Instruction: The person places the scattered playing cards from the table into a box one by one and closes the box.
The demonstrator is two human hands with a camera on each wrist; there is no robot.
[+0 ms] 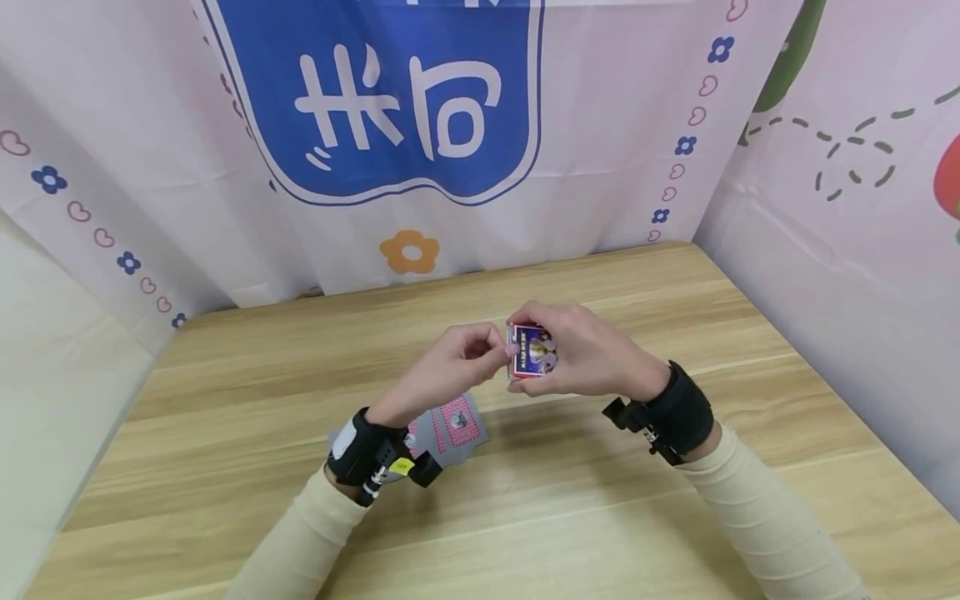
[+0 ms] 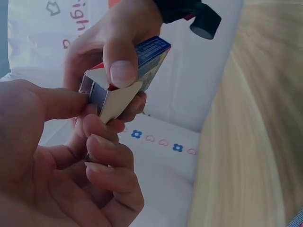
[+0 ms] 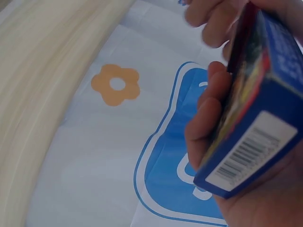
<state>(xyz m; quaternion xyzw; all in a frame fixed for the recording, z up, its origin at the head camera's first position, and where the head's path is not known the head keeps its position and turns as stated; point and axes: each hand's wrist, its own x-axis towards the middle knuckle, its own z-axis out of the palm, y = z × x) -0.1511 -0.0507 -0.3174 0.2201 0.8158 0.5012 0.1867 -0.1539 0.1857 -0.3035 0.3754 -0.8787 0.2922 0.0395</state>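
My right hand (image 1: 592,350) grips a small card box (image 1: 534,352), blue with a picture on its face, above the table. One end of the box stands open, with a pale flap (image 2: 118,101) folded out. A grey stack of playing cards (image 2: 98,97) shows inside this opening. My left hand (image 1: 453,367) pinches at the stack's end with thumb and forefinger, the other fingers curled below. In the right wrist view, the closed end with a barcode label (image 3: 251,149) faces the camera. Below my left wrist, several grey-and-pink cards (image 1: 459,421) lie spread on the table.
The wood-grain table (image 1: 600,525) reaches back to a white curtain (image 1: 600,183) with a blue emblem and flower prints. Another printed sheet (image 1: 840,233) hangs along the right side. Black straps with small cameras (image 1: 678,417) sit on both wrists.
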